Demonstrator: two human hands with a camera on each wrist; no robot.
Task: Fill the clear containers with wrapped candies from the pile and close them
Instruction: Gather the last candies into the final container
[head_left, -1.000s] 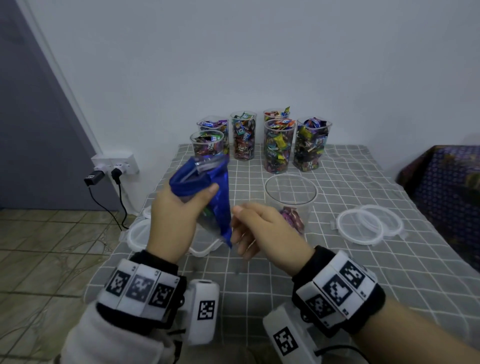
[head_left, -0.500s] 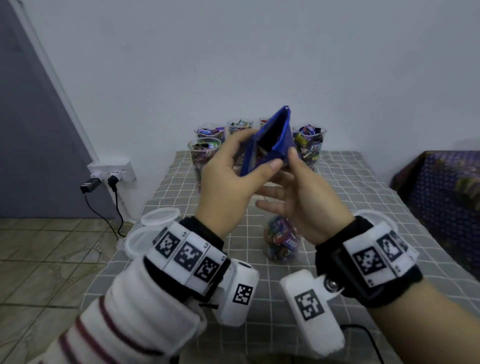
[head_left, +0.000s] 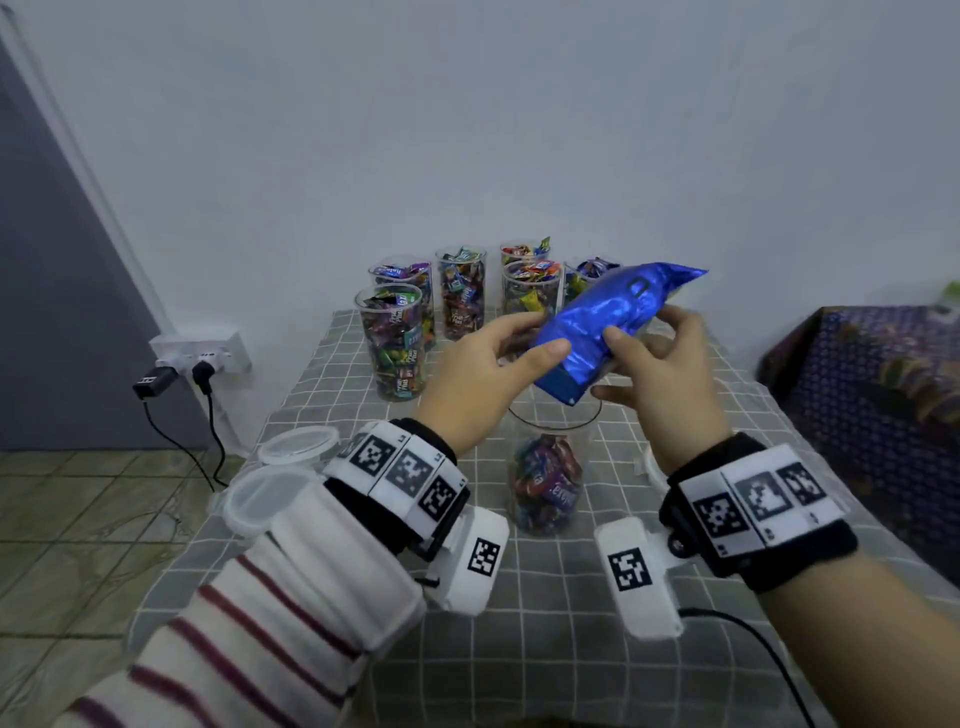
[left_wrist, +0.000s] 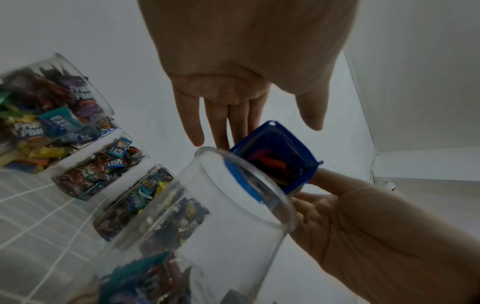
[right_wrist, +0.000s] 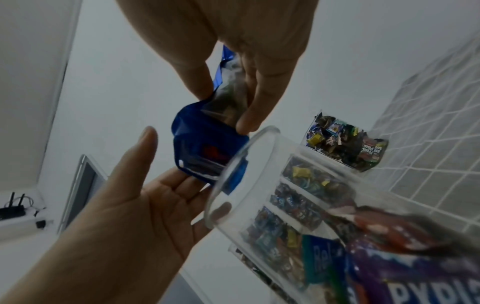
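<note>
Both hands hold the blue foil bag (head_left: 602, 332), tilted mouth-down over the open clear container (head_left: 550, 467); the left hand (head_left: 483, 374) grips it with thumb on top, the right hand (head_left: 660, 374) pinches it from the other side; the container stands partly filled with candies on the grey checked table (head_left: 545, 649); six filled containers (head_left: 395, 343) stand at the back; loose lids (head_left: 280, 467) lie at the left edge.

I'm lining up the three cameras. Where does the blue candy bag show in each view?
Head: blue candy bag right of centre, tilted, held by both hands above the part-filled clear container.
Left wrist: centre, open mouth just behind the container's rim.
Right wrist: centre-left, mouth against the rim.
Shared landmark: that container's rim.
</note>
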